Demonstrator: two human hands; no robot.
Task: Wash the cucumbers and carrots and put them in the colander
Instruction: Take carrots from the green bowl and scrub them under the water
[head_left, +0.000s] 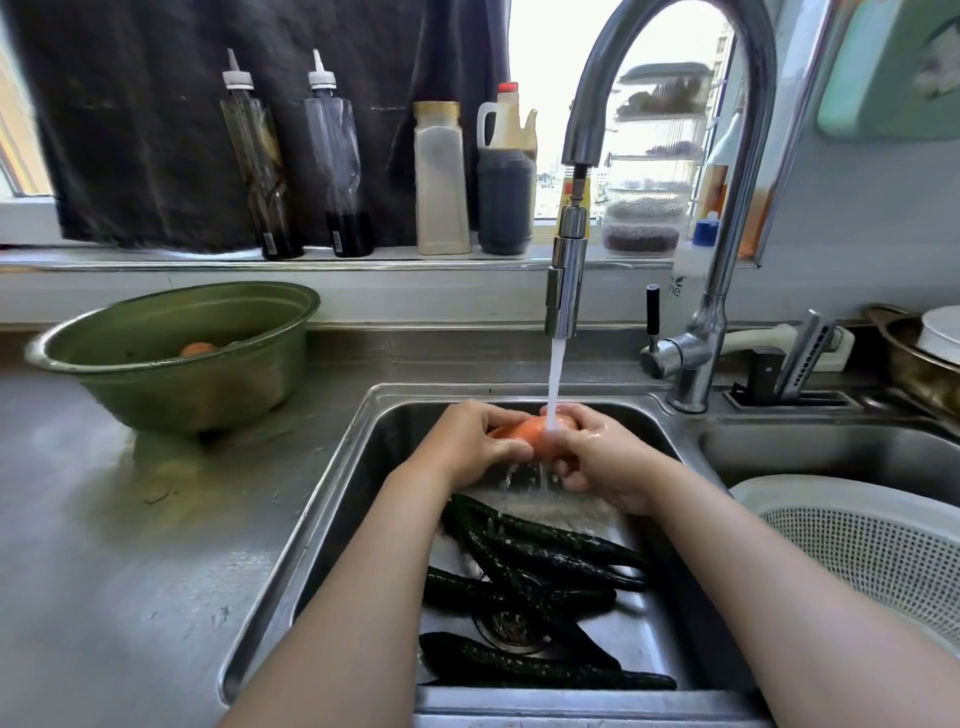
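Note:
Over the steel sink (332, 519), both hands hold one orange carrot (524, 431) under the running water (555, 384) from the tap (566, 280). My left hand (467, 441) grips its left end, and my right hand (597, 457) curls round its right end. Several dark green cucumbers (540, 577) lie wet on the sink floor below my forearms. A white perforated colander (872, 540) stands at the right, in the second basin, and looks empty as far as it shows. Another carrot (197, 349) lies in the green bowl (171, 358) on the counter at the left.
Bottles of sauce and oil (504, 171) line the window sill behind the sink. A knife block (795, 374) and a pan with a white plate (930, 353) sit at the back right. The steel counter (104, 571) stretches to the left of the sink.

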